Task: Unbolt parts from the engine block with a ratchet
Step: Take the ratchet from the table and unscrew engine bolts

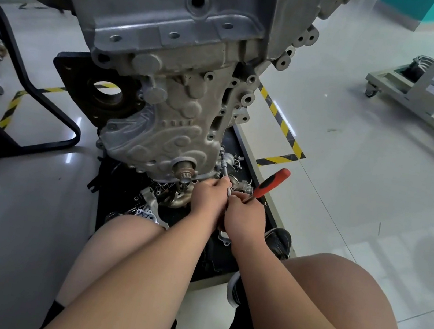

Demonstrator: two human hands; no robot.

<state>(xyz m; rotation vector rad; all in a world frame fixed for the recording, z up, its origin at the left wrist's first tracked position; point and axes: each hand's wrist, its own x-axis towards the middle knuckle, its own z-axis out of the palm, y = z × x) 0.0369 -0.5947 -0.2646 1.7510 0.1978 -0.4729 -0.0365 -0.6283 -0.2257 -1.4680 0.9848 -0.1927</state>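
A grey cast engine block (177,79) stands on a black floor mat (241,145) in front of me. A ratchet with a red and black handle (272,184) points up to the right, and its thin steel extension bar (224,166) runs up to the block's lower right edge. My right hand (245,215) grips the ratchet near its head. My left hand (209,197) pinches the lower end of the extension bar. The two hands touch each other. The bolt itself is hidden behind the bar and the fingers.
Loose removed metal parts (153,205) lie on the mat under the block. My bare knees and a black shoe (279,241) are below. A black chair frame (34,80) stands at the left and a wheeled grey stand (432,92) at the far right. Yellow-black tape (282,117) marks the floor.
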